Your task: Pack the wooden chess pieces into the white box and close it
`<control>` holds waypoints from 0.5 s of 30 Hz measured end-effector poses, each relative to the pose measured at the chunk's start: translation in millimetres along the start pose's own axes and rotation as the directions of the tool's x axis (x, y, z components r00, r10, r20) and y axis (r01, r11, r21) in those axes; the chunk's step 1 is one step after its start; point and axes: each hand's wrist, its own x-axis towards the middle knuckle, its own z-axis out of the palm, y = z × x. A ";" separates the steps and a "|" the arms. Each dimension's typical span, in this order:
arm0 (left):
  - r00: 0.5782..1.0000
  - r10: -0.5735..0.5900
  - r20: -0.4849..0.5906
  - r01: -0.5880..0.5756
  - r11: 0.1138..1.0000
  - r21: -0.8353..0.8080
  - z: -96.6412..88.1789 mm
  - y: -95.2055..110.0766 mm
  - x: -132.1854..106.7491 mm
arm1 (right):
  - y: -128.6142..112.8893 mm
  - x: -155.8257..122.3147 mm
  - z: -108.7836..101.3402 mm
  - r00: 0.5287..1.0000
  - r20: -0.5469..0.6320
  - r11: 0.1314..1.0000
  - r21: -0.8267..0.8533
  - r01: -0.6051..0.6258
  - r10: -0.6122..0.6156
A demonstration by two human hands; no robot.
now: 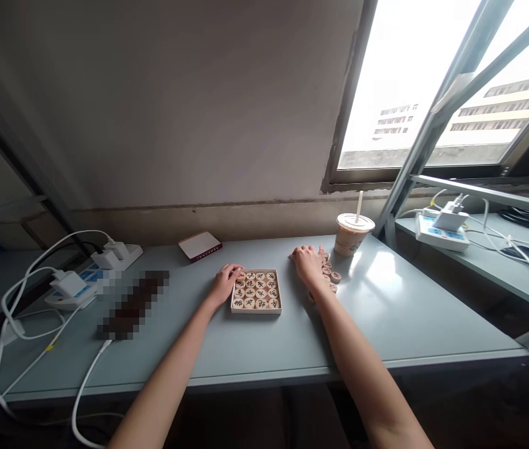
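Left hand (225, 282) resting at the 9 o'clock edge of the small white tray (256, 310), fingers curled onto the top-left piece, touching more than properly pinching; can't tell for sure whether anything is actually gripped. Right hand (309, 264) lying flat and open, palm down, off at 3 o'clock from the tray, holding nothing, fingertips pointing toward 12. Tray packed with round wooden chess pieces (256, 289) in a neat grid, characters facing up. Loose pieces (330, 275) strung in a short line just beside the right hand at its 3 o'clock side, a couple touching the wrist area. Takeaway cup (351, 234) with lid and straw standing upright at 1 o'clock from that hand, near the window. Small white-and-maroon box (199, 245) at 11 o'clock from the tray. Power strip (87, 275) with white chargers and cables way out at 9 o'clock on the grey table (264, 349). Second power strip (442, 232) on the neighbouring desk at 2 o'clock.
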 end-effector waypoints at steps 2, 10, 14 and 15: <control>1.000 -0.007 0.021 0.007 1.000 -0.005 -0.7 -1.0 0.1 | -4.3 -0.1 -5.3 0.999 -0.031 0.999 0.048 0.024 -0.022; 0.999 0.034 -0.001 -0.034 0.999 0.015 0.6 -1.0 -0.2 | -45.7 -9.3 -24.3 0.850 -0.019 0.757 0.445 0.478 -0.526; 0.996 0.081 -0.026 -0.079 0.994 0.081 2.3 -1.9 1.9 | -63.3 -18.0 -21.7 0.827 -0.030 0.772 0.342 0.536 -0.561; 0.995 0.091 -0.029 -0.089 0.992 0.090 2.5 -2.2 2.2 | -65.6 -19.4 -20.9 0.830 -0.028 0.779 0.326 0.535 -0.558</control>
